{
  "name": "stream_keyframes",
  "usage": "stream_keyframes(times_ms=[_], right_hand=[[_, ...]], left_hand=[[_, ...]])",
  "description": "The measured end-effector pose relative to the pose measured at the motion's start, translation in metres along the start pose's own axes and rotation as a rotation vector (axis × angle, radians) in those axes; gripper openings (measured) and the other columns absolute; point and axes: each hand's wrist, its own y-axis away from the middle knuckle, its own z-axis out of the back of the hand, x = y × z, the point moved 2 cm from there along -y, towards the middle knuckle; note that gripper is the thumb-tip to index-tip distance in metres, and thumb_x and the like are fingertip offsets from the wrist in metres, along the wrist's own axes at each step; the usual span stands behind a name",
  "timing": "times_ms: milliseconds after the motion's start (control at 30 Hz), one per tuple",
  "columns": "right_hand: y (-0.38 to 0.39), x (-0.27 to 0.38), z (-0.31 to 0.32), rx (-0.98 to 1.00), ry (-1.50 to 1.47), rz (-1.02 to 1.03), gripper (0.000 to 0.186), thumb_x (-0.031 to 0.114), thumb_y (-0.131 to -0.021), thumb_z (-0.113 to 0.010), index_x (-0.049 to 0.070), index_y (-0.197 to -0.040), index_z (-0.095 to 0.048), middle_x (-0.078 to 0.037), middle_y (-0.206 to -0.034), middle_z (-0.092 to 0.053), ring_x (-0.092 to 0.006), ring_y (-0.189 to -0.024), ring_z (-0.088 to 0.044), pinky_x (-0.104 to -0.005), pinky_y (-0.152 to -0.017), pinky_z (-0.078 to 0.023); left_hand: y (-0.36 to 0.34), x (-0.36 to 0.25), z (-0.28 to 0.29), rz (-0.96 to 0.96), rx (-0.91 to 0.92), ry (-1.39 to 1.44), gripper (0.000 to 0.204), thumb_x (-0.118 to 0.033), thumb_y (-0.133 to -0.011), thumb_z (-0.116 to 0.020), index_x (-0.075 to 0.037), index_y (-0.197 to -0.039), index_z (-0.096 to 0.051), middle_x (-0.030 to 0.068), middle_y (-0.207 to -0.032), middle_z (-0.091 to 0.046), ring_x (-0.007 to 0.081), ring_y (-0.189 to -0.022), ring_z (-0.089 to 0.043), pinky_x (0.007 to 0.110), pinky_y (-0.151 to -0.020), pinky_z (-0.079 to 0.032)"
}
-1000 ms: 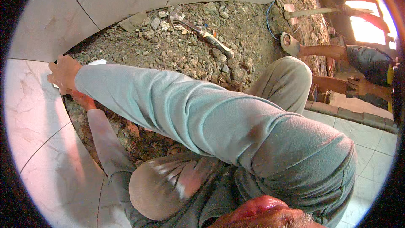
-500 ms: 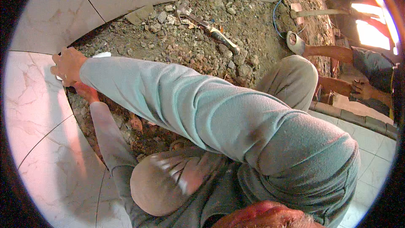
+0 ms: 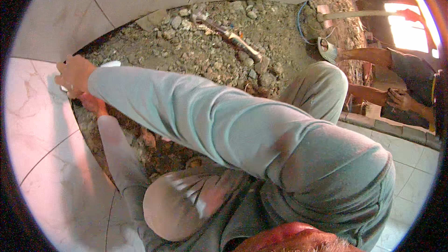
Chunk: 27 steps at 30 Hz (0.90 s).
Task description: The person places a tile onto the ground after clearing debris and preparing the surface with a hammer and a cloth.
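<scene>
My right hand (image 3: 74, 75), at the end of the long grey sleeve, is closed at the corner where the marble-patterned floor tile (image 3: 37, 116) meets the tiled wall (image 3: 65, 14). A small white thing shows under its fingers, too hidden to name. My left hand (image 3: 93, 103) is just below it, partly covered by it, fingers hidden. A white piece (image 3: 110, 64) lies beside my right wrist. Bare rubble and soil (image 3: 210, 51) fill the space between wall and floor tiles, with a long tool (image 3: 245, 46) with a light-and-black handle lying on it.
A co-worker sits at the right, with a sandalled foot (image 3: 328, 49), bare legs and a hand (image 3: 401, 97). A wooden handle (image 3: 354, 14), a blue cable (image 3: 301, 23) and a bright opening (image 3: 406, 32) are beyond. A low brick edge (image 3: 387, 128) borders pale floor tiles (image 3: 410, 172) behind me.
My hands stay at the same corner with almost no movement. The view has shifted slightly back and forth. The co-worker's hand at the right has shifted a little.
</scene>
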Motion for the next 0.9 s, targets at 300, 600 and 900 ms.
stream_keyframes(times_ms=[300, 600, 900], right_hand=[[0.002, -0.014, -0.015, -0.023, 0.013, -0.052, 0.042, 0.039, -0.07, -0.081, 0.017, -0.104, -0.076, -0.015, -0.111, -0.064, -0.0373, -0.102, -0.065, -0.0479, -0.081, -0.055], [0.004, -0.007, -0.006, -0.016, 0.025, 0.001, 0.046, 0.041, -0.071, -0.081, 0.017, -0.109, -0.075, -0.016, -0.113, -0.064, -0.0369, -0.103, -0.065, -0.0482, -0.081, -0.054], [-0.004, 0.016, 0.022, 0.064, 0.024, 0.052, 0.044, 0.037, -0.072, -0.082, 0.017, -0.111, -0.076, -0.016, -0.114, -0.067, -0.0364, -0.109, -0.069, -0.0483, -0.084, -0.06]], left_hand=[[0.014, 0.0, -0.004, 0.326, 0.571, 1.002, 0.04, -0.033, -0.104, -0.049, -0.006, -0.132, -0.056, 0.0112, -0.132, -0.063, 0.0236, -0.116, -0.062, 0.044, -0.106, -0.047], [0.006, 0.001, -0.009, -0.173, 0.406, -0.048, 0.026, -0.026, -0.095, -0.062, -0.006, -0.112, -0.065, 0.0075, -0.111, -0.071, 0.0256, -0.097, -0.068, 0.044, -0.087, -0.054], [0.019, -0.085, 0.001, -0.326, 0.294, -0.408, 0.027, -0.023, -0.088, -0.073, -0.004, -0.106, -0.067, 0.0083, -0.095, -0.074, 0.0274, -0.089, -0.071, 0.042, -0.078, -0.056]])
